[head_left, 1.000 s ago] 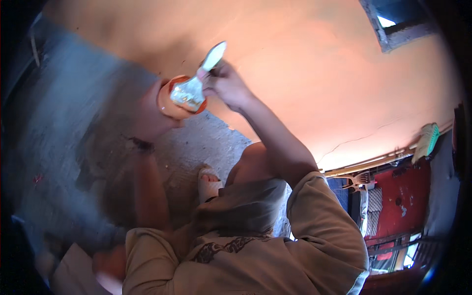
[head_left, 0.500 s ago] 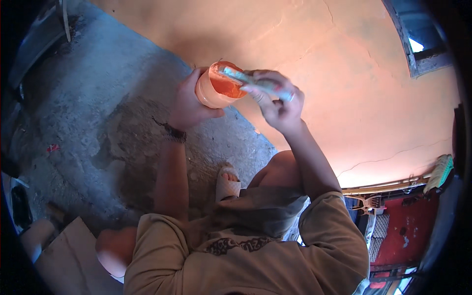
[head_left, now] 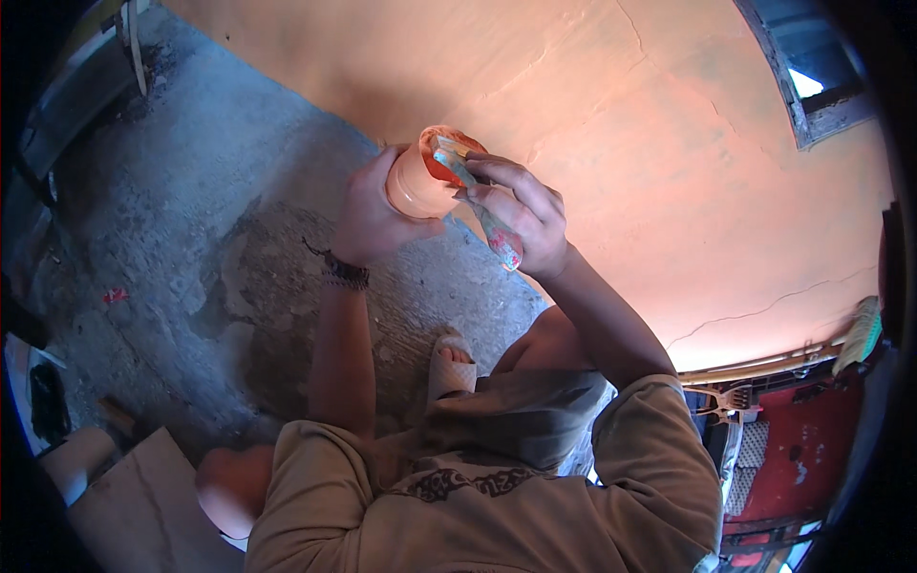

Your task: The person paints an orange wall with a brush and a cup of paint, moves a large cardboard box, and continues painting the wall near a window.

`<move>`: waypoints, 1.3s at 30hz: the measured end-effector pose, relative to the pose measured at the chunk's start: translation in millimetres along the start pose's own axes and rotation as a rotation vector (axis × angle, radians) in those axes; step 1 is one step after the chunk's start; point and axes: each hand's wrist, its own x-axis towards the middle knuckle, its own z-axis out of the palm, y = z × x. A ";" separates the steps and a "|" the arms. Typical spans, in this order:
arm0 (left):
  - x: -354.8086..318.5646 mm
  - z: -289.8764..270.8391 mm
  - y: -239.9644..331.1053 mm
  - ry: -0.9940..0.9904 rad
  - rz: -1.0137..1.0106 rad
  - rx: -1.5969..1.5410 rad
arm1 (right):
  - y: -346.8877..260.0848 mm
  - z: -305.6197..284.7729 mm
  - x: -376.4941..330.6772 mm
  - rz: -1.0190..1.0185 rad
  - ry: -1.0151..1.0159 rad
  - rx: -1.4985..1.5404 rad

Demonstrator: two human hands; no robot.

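My left hand point(head_left: 368, 205) is wrapped round a pale orange plastic tub point(head_left: 416, 186), tilted so that its mouth faces right. Bright orange paint coats the inside of the tub. In my right hand point(head_left: 525, 205) is a paintbrush point(head_left: 499, 239) with a paint-spotted, pale blue-green handle, its end sticking out below my fingers. The brush's head end lies at the mouth of the tub, and its bristles are partly hidden there.
A cracked, peach-coloured wall point(head_left: 630, 191) rises on the right, with a window point(head_left: 812, 76) at the upper right. Rough concrete floor point(head_left: 220, 172) stretches to the left. A green-bristled broom point(head_left: 857, 336) and a red panel point(head_left: 802, 439) stand at the right edge.
The brush has swung from lying nearly level to a steeper slant, its handle end now lower. My right hand has turned with it, and the tub has tipped a little more.
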 end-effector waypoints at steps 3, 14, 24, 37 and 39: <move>0.1 0.0 0.7 -0.006 -0.001 -0.017 | 0.0 0.3 0.3 0.006 0.001 -0.012; -0.4 -15.8 9.5 -0.093 -0.007 -0.059 | -9.4 -13.7 3.9 0.160 -0.003 0.293; -0.8 -15.4 2.1 -0.143 -0.023 -0.184 | 5.2 -5.4 4.3 -0.043 0.039 0.187; 1.5 -9.5 11.1 -0.166 -0.108 -0.234 | -2.8 -12.9 -1.6 0.203 0.070 0.267; 2.0 -10.3 12.1 -0.183 -0.117 -0.319 | -6.5 -11.6 -0.6 0.292 0.118 0.344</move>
